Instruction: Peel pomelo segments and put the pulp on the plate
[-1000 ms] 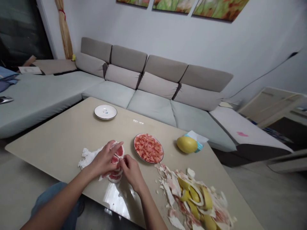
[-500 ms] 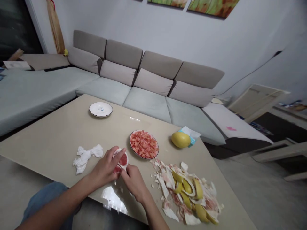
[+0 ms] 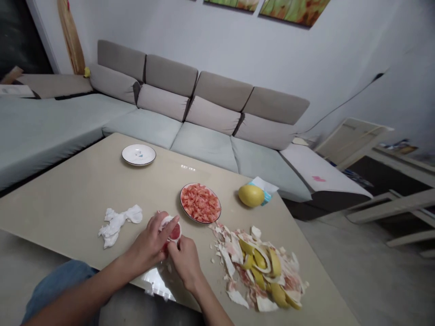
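Observation:
A partly peeled piece of red pomelo (image 3: 175,232), with white pith around its flesh, is held between my two hands above the near edge of the table. My left hand (image 3: 152,237) wraps it from the left, fingers over the top. On its lower right side, my right hand (image 3: 185,259) pinches the pith with thumb and fingers. Just beyond them, a dark-rimmed plate (image 3: 181,207) carries a heap of red pomelo flesh pieces (image 3: 200,203). To the right lies a spread pile of yellow peel and white pith (image 3: 260,267).
A whole yellow pomelo (image 3: 251,195) rests against a blue and white tissue pack (image 3: 267,190) at the table's right. At the far left stands a white plate (image 3: 139,155). Crumpled tissue (image 3: 117,224) lies left of my hands. A grey sofa (image 3: 204,142) runs behind the table (image 3: 74,190).
The whole scene has shifted slightly left in view as the camera turned. My right hand has moved up a little against the pomelo piece, covering more of it; both hands keep their hold.

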Demonstrator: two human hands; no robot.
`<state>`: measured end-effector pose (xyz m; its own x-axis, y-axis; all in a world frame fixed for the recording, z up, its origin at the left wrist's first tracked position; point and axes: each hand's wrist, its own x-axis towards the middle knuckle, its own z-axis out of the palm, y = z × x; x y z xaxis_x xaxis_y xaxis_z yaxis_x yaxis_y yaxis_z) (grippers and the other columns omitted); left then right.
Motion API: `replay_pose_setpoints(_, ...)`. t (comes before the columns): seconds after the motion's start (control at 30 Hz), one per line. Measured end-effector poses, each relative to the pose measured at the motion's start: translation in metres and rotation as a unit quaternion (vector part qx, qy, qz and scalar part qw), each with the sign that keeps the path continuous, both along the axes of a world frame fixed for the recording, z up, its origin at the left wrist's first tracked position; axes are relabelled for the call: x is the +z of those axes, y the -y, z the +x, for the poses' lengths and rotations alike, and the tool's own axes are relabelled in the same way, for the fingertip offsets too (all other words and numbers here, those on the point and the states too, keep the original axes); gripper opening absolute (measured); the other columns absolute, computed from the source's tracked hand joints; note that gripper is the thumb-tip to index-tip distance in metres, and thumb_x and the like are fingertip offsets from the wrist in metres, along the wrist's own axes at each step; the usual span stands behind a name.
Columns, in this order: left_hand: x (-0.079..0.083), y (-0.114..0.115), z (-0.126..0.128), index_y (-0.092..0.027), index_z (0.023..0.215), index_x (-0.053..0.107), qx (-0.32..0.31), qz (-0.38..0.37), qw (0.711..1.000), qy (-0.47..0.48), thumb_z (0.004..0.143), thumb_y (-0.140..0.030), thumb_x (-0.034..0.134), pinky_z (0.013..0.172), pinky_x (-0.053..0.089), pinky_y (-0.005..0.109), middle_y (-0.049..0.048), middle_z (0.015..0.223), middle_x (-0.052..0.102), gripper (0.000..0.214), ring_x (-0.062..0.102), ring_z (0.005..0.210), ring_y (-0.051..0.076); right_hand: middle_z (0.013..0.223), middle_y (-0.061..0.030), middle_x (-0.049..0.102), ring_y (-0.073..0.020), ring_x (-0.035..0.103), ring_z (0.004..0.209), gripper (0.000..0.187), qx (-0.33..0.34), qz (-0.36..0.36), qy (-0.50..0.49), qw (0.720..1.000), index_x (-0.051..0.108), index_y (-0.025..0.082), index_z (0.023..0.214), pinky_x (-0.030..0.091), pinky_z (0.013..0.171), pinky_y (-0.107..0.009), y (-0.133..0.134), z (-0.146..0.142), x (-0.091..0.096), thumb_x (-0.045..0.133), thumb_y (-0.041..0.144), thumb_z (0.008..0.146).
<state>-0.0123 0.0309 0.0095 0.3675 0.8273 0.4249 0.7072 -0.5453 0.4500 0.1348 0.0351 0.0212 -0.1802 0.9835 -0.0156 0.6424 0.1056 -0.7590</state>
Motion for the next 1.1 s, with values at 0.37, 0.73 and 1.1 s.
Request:
replay_pose_setpoints(0.37, 0.019, 0.006, -0.005, -0.031, 0.151, 0.020, -0.047, -0.187, 0.973, 0.129, 0.078, -0.016, 0.062, 0.112, 0.034, 0.049, 0.0119, 0.151, 0.024, 0.085, 0.028, 0.142, 0.031, 0.049, 0.0007, 0.052, -0.0119, 0.042, 0.048, 0.029, -0.019, 0.005, -0.015, 1.000, 0.058, 0.016, 0.053, 0.024, 0.051, -0.024, 0.000, 0.014, -0.001, 0.043, 0.022, 0.076)
replay_pose_setpoints(0.73, 0.030, -0.002, -0.015, -0.030, 0.139, 0.044, -0.084, -0.363, 0.850, 0.373, 0.090, -0.025, 0.054, 0.113, 0.030, 0.045, 0.0064, 0.146, 0.047, 0.050, 0.042, 0.134, 0.027, 0.050, 0.0048, 0.032, -0.0103, 0.029, 0.050, 0.024, 0.015, -0.077, -0.185, 0.980, 0.035, 0.022, 0.050, 0.022, 0.048, -0.023, 0.004, 0.024, 0.005, 0.037, 0.028, 0.073)
replay_pose_setpoints(1.1, 0.037, 0.002, -0.003, -0.029, 0.140, 0.039, -0.054, -0.428, 0.662, 0.613, 0.080, -0.019, 0.066, 0.084, 0.051, 0.032, 0.0083, 0.122, 0.061, 0.067, 0.064, 0.099, 0.021, 0.061, 0.0042, 0.037, -0.0104, 0.032, 0.057, 0.039, 0.076, -0.079, -0.231, 0.967, 0.046, 0.018, 0.063, 0.026, 0.051, -0.022, 0.006, 0.029, 0.028, 0.049, 0.047, 0.089)
